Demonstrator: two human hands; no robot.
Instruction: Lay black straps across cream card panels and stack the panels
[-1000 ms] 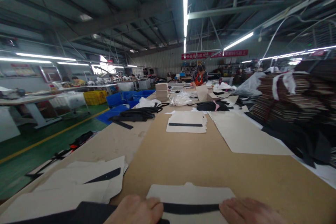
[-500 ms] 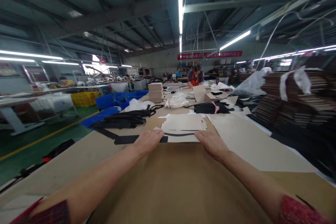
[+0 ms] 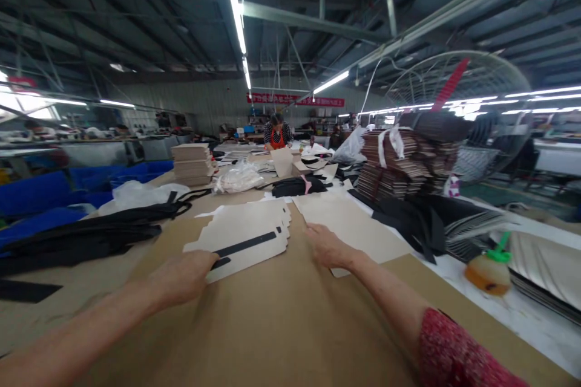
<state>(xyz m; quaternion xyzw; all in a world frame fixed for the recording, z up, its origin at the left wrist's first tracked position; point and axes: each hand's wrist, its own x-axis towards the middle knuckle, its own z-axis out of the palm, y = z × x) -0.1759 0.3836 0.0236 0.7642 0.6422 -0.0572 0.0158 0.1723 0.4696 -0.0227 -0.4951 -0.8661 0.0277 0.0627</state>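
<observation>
Left hand (image 3: 193, 275): at the near left corner of the overlapping pale sheets (image 3: 245, 224); fingers bent inward beside a short black end (image 3: 221, 263), their grasp on it or on a sheet impossible to tell.
Right hand (image 3: 329, 245): over the left part of the large sheet (image 3: 361, 227); fingers curved downward, whether grasping or merely touching cannot be told.
Pale sheets: on the bench (image 3: 272, 326), between the hands, with stepped right edges.
Black strip (image 3: 247, 244): flat across the near part of the pale sheets, slanting.
Black bundle (image 3: 293, 185): beyond the sheets, with a pink tie (image 3: 307, 184).
Plastic bag (image 3: 238, 178): left of the black bundle, beside a stack of boards (image 3: 190, 164).
Bottle (image 3: 488, 275): at right, amber with a green top.
Co-worker (image 3: 278, 134): at the far end, in an orange apron.
</observation>
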